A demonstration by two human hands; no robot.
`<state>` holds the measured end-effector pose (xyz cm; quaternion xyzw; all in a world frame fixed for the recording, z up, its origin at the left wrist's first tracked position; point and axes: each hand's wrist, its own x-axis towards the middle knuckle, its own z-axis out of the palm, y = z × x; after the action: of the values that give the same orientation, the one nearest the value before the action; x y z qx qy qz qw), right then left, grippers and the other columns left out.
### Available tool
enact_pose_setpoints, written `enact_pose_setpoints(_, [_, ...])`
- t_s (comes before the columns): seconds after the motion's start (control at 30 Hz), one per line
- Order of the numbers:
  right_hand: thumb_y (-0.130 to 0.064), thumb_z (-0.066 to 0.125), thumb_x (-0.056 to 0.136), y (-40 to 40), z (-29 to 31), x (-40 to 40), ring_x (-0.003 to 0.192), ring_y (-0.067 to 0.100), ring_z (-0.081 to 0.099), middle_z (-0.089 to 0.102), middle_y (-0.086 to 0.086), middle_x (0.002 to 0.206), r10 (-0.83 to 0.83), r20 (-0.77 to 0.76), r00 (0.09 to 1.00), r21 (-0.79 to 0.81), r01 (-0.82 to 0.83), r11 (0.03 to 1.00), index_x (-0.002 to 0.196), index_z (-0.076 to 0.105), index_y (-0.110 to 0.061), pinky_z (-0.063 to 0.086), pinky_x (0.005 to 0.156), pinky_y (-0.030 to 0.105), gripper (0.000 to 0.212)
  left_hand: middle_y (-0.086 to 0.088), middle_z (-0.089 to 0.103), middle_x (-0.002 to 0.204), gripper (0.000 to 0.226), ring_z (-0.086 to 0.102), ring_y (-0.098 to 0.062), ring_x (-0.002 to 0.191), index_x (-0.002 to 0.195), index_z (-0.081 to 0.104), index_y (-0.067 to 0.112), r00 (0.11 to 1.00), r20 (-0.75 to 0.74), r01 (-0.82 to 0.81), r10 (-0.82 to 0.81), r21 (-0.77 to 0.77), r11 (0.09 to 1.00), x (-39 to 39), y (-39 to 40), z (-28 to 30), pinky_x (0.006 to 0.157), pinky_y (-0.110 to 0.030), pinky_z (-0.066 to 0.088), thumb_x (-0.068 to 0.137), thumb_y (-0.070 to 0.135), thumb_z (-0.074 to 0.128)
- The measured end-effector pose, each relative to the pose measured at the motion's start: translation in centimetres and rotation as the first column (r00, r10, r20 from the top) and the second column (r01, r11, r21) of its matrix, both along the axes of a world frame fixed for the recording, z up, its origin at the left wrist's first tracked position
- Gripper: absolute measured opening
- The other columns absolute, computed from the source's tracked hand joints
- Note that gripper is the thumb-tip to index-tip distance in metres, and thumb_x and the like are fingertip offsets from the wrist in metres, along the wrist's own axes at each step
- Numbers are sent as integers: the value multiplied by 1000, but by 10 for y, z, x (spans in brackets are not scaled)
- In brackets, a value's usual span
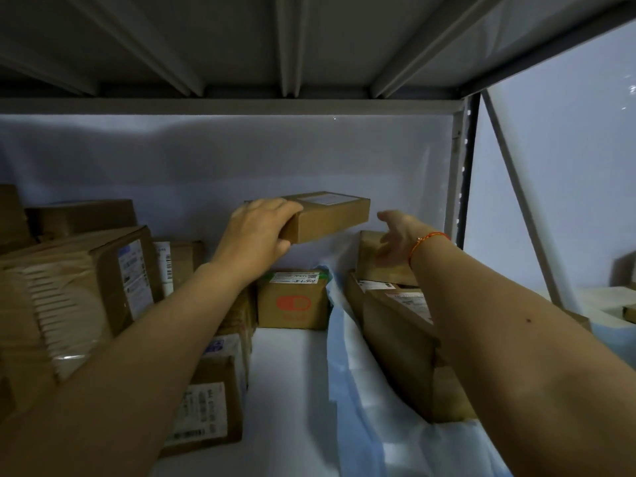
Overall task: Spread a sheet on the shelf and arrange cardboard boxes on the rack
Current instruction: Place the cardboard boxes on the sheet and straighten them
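My left hand grips the near left end of a small flat cardboard box and holds it in the air at the back of the shelf. My right hand reaches in beside it with fingers spread, over a brown box at the back right, holding nothing. A pale blue-white sheet covers the shelf floor and bunches in folds along the right. A box with an orange logo stands below the held box.
Several labelled cardboard boxes are stacked on the left and in front. More boxes lean at the right, partly behind my right forearm. The upper shelf's underside hangs low overhead; a metal upright bounds the right.
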<state>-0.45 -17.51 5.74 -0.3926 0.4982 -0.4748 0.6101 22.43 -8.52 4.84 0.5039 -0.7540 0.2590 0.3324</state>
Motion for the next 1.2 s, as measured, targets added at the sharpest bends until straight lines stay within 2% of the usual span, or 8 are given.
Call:
enact_pose_setpoints(0.17, [-67,63,74,18,13,0,106,35,59,54,23,126,103,26,994,-51,-101,994,136,37,-5,57,70,36,91,-9,52,139,57,44,-28,131,136,51,12,998,-13,55,-55,20,998,-21,12,-4,102,-42,39,81,5,67])
enact_pose_setpoints(0.27, [-58,65,77,33,20,-3,75,25,66,67,21,109,77,-82,994,-120,-86,989,113,47,-11,50,55,23,62,-11,47,145,59,36,-29,140,139,48,9,997,-17,74,-74,6,997,-33,17,-5,112,-40,30,83,0,65])
enact_pose_setpoints(0.43, [-46,64,81,48,29,-15,50,10,48,64,7,78,38,-120,992,-123,-53,991,99,53,-12,35,42,15,40,-12,36,153,59,24,-27,146,142,43,7,996,-54,72,-72,2,997,-49,21,-4,116,-32,18,87,-3,60])
enact_pose_setpoints(0.67, [-38,58,89,48,27,-36,55,13,56,66,11,109,-104,24,994,-85,106,991,111,53,-9,47,41,14,36,-18,21,157,62,33,-36,138,146,29,11,978,-166,-111,125,89,990,-61,6,-8,108,-42,36,91,9,60])
enact_pose_setpoints(0.8, [-26,58,93,45,12,-55,77,24,59,53,11,94,-265,-6,964,-76,264,962,108,45,-10,51,38,24,26,-24,28,149,46,41,-42,126,132,40,4,940,-195,-243,281,198,950,-48,-11,-18,98,-43,42,90,8,57])
enact_pose_setpoints(0.9, [-24,72,82,31,-8,-65,95,27,58,54,10,106,-382,21,924,1,382,924,121,45,-11,51,30,33,49,-22,32,143,43,40,-39,124,130,43,4,911,-204,-290,359,303,908,-41,-20,-26,94,-44,42,91,14,57])
enact_pose_setpoints(1.03, [-25,80,68,-12,-36,-77,76,32,56,52,14,110,-453,-92,886,72,460,885,133,40,-12,54,40,34,77,-21,35,136,42,39,-38,124,128,44,4,900,-193,-315,392,335,888,-32,-30,-32,94,-45,41,91,20,56])
enact_pose_setpoints(1.2, [-19,73,79,-7,-41,-64,75,34,49,46,14,107,-407,-140,903,82,420,904,131,40,-11,58,53,37,63,-19,42,133,44,43,-37,123,128,47,5,897,-102,-358,430,401,843,-10,-49,-29,95,-43,43,89,21,59])
